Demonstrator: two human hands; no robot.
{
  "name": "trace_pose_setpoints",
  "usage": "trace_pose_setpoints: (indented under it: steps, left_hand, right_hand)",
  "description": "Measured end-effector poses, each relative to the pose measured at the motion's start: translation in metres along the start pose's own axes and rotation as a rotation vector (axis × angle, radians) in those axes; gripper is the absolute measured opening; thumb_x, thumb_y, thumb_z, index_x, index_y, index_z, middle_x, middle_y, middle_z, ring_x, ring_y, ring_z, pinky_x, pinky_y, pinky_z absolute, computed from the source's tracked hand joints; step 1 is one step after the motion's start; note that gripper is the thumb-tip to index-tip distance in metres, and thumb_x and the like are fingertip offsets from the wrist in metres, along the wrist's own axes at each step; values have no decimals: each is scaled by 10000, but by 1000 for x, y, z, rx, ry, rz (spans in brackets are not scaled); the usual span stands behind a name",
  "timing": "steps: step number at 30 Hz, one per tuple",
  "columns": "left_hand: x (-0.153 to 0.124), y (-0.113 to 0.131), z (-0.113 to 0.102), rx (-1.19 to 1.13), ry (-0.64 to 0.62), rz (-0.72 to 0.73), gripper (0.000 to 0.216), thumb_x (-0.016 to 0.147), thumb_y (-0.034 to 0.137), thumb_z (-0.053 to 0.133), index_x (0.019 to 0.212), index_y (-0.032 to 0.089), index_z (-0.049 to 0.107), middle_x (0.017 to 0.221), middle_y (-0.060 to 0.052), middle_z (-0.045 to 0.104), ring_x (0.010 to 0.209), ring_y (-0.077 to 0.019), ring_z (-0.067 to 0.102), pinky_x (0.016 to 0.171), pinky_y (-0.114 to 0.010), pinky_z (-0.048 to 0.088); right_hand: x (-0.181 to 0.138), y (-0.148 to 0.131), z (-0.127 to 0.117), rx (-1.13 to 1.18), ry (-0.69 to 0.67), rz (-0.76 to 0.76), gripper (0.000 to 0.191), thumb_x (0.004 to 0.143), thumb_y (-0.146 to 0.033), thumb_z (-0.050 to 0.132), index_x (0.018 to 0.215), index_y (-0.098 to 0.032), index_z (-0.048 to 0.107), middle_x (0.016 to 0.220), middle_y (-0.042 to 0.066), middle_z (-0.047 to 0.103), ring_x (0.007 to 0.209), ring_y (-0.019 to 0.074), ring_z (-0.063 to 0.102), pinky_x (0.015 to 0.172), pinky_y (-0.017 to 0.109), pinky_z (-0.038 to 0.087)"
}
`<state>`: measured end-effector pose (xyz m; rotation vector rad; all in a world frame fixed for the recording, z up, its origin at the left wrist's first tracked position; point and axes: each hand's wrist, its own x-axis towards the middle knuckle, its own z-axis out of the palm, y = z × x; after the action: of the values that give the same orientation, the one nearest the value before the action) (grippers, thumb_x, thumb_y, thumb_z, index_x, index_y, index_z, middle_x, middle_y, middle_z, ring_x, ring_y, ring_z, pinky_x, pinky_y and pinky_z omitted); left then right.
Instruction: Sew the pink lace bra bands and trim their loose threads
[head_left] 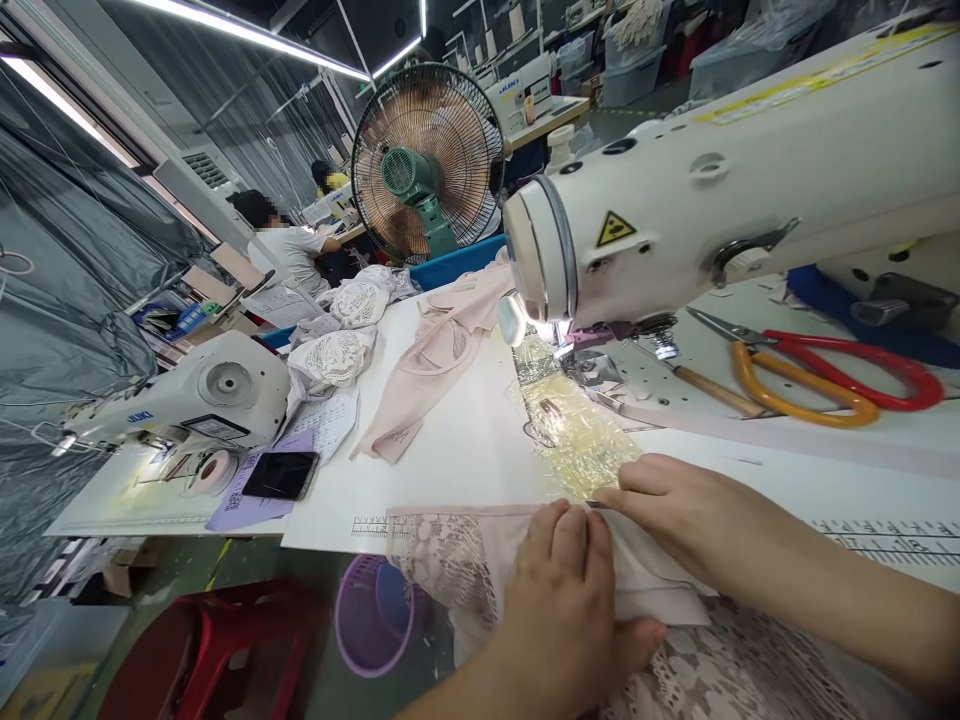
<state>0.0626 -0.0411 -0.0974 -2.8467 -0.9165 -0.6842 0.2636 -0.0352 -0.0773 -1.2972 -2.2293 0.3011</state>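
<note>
My left hand [574, 600] lies knuckles up on a pale pink lace garment [450, 560] at the table's front edge, fingers curled and pressing the fabric down. My right hand [675, 505] rests just beyond it, fingers pressed together and pinching a small dark tool or pin against the fabric's edge. Both hands sit in front of the white sewing machine head [712, 190]; its presser foot [592, 365] stands above a shiny clear plastic patch [577, 430].
Red and orange scissors [825, 370] lie right of the needle. Pink fabric pieces [442, 350], lace pieces [337, 355], a phone [281, 475] and a second machine [187, 400] sit to the left. A fan [427, 160] stands behind. A purple basket [375, 615] and red stool [217, 650] are below. A person [289, 245] works farther back.
</note>
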Motion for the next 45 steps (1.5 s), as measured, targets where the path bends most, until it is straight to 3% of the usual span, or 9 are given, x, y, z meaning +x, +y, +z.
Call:
trace_pose_setpoints:
  steps: [7,12,20,29,37,42,45]
  left_hand:
    - [8,3,1,13,1,-15,756,785,650,599,1367,178,502,1176,-146,565,1112,-325,528,972,-509,492]
    - [11,5,0,11,-61,-26,809,695,636,715,1340,189,520,1172,-149,531,1114,-337,507,971,-528,490]
    - [13,5,-5,56,-131,-34,831,670,613,756,1353,210,506,1170,-148,510,1119,-346,497,954,-529,498]
    - [13,4,-6,71,-115,-4,776,712,568,743,1360,212,505,1182,-153,484,1127,-344,486,944,-541,505]
    - [13,4,-7,86,-129,-13,758,732,588,720,1363,227,505,1167,-146,490,1120,-341,491,925,-534,520]
    - [13,4,-7,81,-117,-6,759,724,572,737,1357,221,509,1164,-145,486,1122,-342,486,924,-538,521]
    - [13,4,-6,86,-112,-12,757,729,578,728,1361,223,509,1169,-143,485,1125,-341,484,930,-534,519]
  right_hand:
    - [1,2,-6,33,-111,30,156,869,-93,526,823,-180,647,749,37,528,709,210,499,580,290,326]
    - [-1,5,-13,52,-146,9,132,841,-83,536,835,-172,633,771,40,542,725,210,495,605,301,332]
    - [-16,12,-16,0,-84,4,187,791,-23,494,796,-183,590,751,37,543,716,210,483,601,300,327]
    - [-25,22,-20,-55,-67,-58,233,786,-8,477,863,-171,623,750,40,577,704,218,494,596,314,326]
    - [-44,26,-17,-99,-30,-14,262,814,0,471,914,-189,623,774,24,563,721,219,498,614,311,329]
    - [-50,29,-18,-109,89,-14,325,815,-2,405,958,-182,635,770,33,542,705,210,507,604,312,349]
    - [-44,24,-18,-60,90,-16,297,852,-33,408,954,-182,643,770,38,549,713,206,509,608,308,365]
